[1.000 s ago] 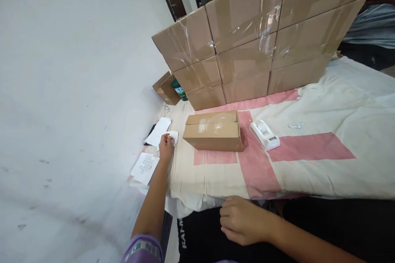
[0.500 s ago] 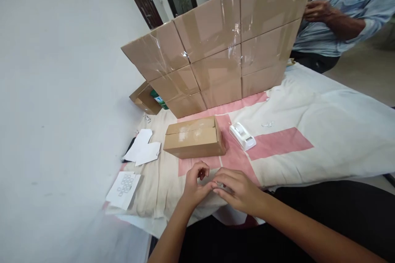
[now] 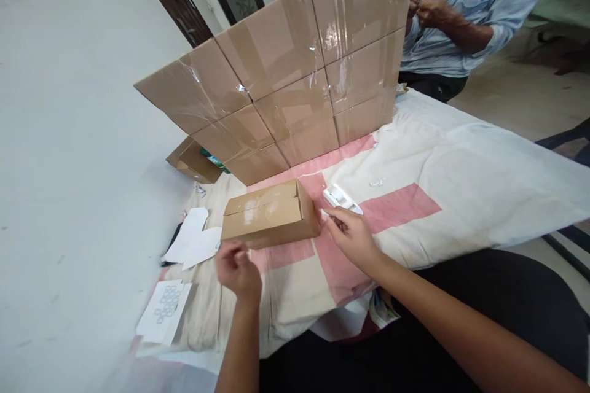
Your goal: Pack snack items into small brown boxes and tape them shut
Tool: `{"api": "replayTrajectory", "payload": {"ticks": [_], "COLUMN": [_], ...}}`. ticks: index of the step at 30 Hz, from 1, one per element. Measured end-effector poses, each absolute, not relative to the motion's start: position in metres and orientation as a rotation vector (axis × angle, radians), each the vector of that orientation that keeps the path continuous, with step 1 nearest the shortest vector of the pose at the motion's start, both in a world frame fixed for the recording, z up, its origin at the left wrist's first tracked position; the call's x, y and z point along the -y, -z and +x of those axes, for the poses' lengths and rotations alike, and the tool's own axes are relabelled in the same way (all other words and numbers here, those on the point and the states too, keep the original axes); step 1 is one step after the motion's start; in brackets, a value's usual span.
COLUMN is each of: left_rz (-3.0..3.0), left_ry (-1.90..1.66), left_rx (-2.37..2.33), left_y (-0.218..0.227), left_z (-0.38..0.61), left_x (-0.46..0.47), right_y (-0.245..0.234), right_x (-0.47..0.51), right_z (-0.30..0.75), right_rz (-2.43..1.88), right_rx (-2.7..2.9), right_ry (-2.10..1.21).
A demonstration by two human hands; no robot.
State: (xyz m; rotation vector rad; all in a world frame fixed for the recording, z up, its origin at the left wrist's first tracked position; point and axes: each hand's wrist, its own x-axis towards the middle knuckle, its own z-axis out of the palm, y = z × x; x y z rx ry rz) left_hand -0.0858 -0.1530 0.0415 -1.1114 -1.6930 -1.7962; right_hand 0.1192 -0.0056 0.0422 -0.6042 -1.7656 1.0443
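Observation:
A closed brown cardboard box point(image 3: 267, 216) lies on the cream and pink cloth point(image 3: 415, 209) in front of me. My right hand point(image 3: 353, 234) is at the box's right end, thumb and forefinger pinched on a small white sticker point(image 3: 324, 214) close to the box's corner. Just behind that hand sits a white tape dispenser point(image 3: 340, 196). My left hand point(image 3: 237, 267) hovers near the box's front left corner, its fingers curled and smeared by motion.
A wall of stacked, taped cardboard boxes point(image 3: 286, 86) stands behind. White papers point(image 3: 191, 239) and a sticker sheet point(image 3: 163, 310) lie at the left edge. A small open box point(image 3: 191, 163) is by the wall. Another person in a blue shirt point(image 3: 465, 6) is at the far right.
My hands, which met at the table's front edge, have parted. The right one reached forward to the box's right end and the left one swung left. The view has shifted.

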Motion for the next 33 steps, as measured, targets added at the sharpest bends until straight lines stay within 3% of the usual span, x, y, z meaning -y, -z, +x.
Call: {"api": "replayTrajectory", "payload": {"ticks": [5,10,26,33], "left_rz": [-0.473,-0.291,-0.015,-0.152], "left_ry": [2.014,2.168,2.447,2.296], "left_rx": [1.783,1.868,2.056,2.157], "left_y": [-0.033,-0.012,0.010,0.006], "left_z": [-0.126,-0.142,-0.138,-0.153], "left_x": [0.150,0.151,0.127,0.141], "right_y": [-0.028,-0.018,-0.008,-0.012], "right_x": [-0.010,-0.013,-0.027,-0.021], "right_z": [0.094,0.081,0.065,0.071], "right_rz": [-0.589,-0.629,-0.598,-0.660], "right_rx": [1.711,1.720,1.853,1.874], "right_ry": [-1.179,-1.247,-1.127,-1.169]}}
